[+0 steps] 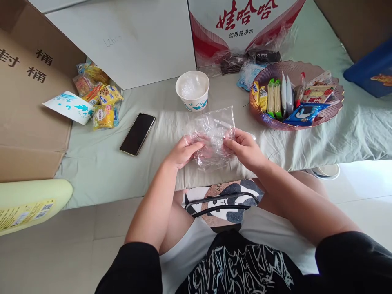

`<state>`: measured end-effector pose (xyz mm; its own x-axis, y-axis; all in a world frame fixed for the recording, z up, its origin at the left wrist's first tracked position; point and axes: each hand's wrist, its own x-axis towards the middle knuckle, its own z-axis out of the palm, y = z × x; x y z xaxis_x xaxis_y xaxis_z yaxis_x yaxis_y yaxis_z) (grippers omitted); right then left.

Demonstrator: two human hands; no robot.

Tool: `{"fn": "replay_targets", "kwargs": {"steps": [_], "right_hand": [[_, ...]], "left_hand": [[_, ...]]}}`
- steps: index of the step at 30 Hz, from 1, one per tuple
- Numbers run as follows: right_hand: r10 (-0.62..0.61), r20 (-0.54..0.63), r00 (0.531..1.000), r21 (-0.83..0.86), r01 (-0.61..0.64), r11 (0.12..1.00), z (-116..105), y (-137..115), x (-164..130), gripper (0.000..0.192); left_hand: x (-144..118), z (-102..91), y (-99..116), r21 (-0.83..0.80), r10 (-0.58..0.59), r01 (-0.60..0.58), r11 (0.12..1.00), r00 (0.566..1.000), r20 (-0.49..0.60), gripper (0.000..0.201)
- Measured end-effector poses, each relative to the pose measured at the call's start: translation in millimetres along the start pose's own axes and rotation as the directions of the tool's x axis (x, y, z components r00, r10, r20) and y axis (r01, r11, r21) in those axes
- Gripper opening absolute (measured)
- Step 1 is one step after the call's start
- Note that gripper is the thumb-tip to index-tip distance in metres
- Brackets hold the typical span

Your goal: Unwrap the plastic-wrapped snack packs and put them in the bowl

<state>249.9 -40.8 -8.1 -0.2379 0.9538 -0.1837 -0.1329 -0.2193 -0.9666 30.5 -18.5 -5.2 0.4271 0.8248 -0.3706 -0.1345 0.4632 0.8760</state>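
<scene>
Roughly, biggest first:
Table cover point(101, 163): pale green cloth over the whole work surface, wrinkled.
Cardboard box point(27, 102): far left, flap open, black characters printed on it.
White box point(128, 41): back centre, plain panel facing forward.
Water carton point(241, 24): back right of centre, red-and-white print; dark snack packs lying at its base.
Blue container point(372, 73): far right edge, partly cut off.
Snack tray point(266, 118): purple scalloped dish right of centre, loaded with small packets standing in a row plus a blue packet at the front.
Snack pile point(98, 92): loose yellow and orange packets at left, beside the cardboard box.
Plastic bag point(214, 134): clear, crumpled, held just above the cloth at centre, between both hands, in front of the cup.
Paper cup point(192, 90): white with blue print, clear liner inside, upright just behind the bag.
Phone point(137, 134): dark screen up, flat on cloth, left of the hands, apart from them.
Left hand point(183, 152): fingers curled, pinching the bag's left edge, thumb on top.
Right hand point(243, 149): fingers closed on the bag's right edge, thumb pressed over the film.
Hand spacing: close together, the bag stretched between them.
</scene>
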Motion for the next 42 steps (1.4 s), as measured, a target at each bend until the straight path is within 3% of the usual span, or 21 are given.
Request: {"fn": "replay_targets", "kwargs": {"steps": [3,6,8,11,16,19,21,23,25,26,28,29,30,31,32,34,37,40,42], "right_hand": [[0.050,-0.012,0.999,-0.007,-0.050,0.999,-6,-3,-2,0.042],[0.044,0.060,0.997,-0.047,-0.041,0.998,-10,-5,-2,0.059],[0.017,0.078,0.997,-0.054,-0.013,0.998,-10,-4,-1,0.052],[-0.069,-0.011,0.998,0.023,0.069,0.997,-8,-3,2,0.031],[-0.099,-0.019,0.995,0.062,0.100,0.993,-12,-3,3,0.029],[-0.113,-0.020,0.993,-0.051,0.112,0.992,-16,-2,2,0.037],[-0.095,-0.039,0.995,-0.132,0.089,0.987,-17,-1,3,0.029],[-0.061,-0.075,0.995,-0.118,0.052,0.992,-16,2,4,0.033],[-0.038,-0.123,0.992,-0.027,0.035,0.999,-15,4,7,0.053],[-0.043,-0.143,0.989,0.014,0.046,0.999,-14,6,9,0.053],[-0.086,-0.186,0.979,0.047,0.096,0.994,-12,8,10,0.039],[-0.122,-0.210,0.970,0.039,0.133,0.990,-11,8,11,0.033],[-0.166,-0.231,0.959,0.013,0.173,0.985,-9,8,10,0.029],[-0.216,-0.242,0.946,-0.029,0.215,0.976,-7,8,9,0.028],[-0.268,-0.238,0.934,-0.082,0.256,0.963,-4,8,7,0.027],[-0.367,-0.182,0.912,-0.197,0.332,0.922,2,7,1,0.023],[-0.449,-0.060,0.892,-0.312,0.410,0.857,10,7,-6,0.020],[-0.400,-0.018,0.917,-0.373,0.365,0.853,12,11,-8,0.018],[-0.325,-0.057,0.944,-0.407,0.275,0.871,10,13,-6,0.018]], "left_hand": [[-3,-1.8,3,0.106,-0.001,0.006,0.994,0.999,-0.054,0.046],[-5,-3.1,6,0.124,0.005,0.001,0.992,0.999,-0.054,0.051],[-6,-3.6,8,0.119,0.007,-0.003,0.993,0.999,-0.032,0.048],[-7,-5.4,11,0.061,0.078,-0.073,0.995,0.994,-0.075,0.036],[-5,-10.8,14,-0.003,0.125,-0.126,0.992,0.987,-0.105,0.028],[-2,-14.6,7,0.135,0.166,-0.150,0.979,0.979,-0.119,0.033],[2,-18.0,2,0.237,0.200,-0.164,0.958,0.970,-0.139,0.023],[8,-22.4,-3,0.272,0.254,-0.200,0.941,0.950,-0.180,0.041],[13,-26.0,-5,0.292,0.358,-0.272,0.917,0.885,-0.299,0.055],[16,-26.7,-6,0.326,0.425,-0.311,0.893,0.821,-0.382,0.054],[18,-23.9,-7,0.424,0.551,-0.365,0.829,0.660,-0.511,0.041],[17,-20.1,-8,0.468,0.592,-0.373,0.801,0.611,-0.526,0.031],[16,-14.7,-10,0.498,0.612,-0.373,0.783,0.605,-0.509,0.022],[14,-8.1,-14,0.508,0.610,-0.371,0.777,0.641,-0.466,0.016],[13,-0.8,-18,0.501,0.584,-0.364,0.785,0.705,-0.403,0.015],[11,13.2,-27,0.453,0.520,-0.364,0.814,0.804,-0.288,0.028],[13,26.1,-38,0.370,0.485,-0.411,0.833,0.865,-0.131,0.058],[14,28.6,-38,0.327,0.392,-0.378,0.866,0.920,0.025,0.059],[13,28.0,-34,0.344,0.341,-0.334,0.878,0.939,0.040,0.055]]}}
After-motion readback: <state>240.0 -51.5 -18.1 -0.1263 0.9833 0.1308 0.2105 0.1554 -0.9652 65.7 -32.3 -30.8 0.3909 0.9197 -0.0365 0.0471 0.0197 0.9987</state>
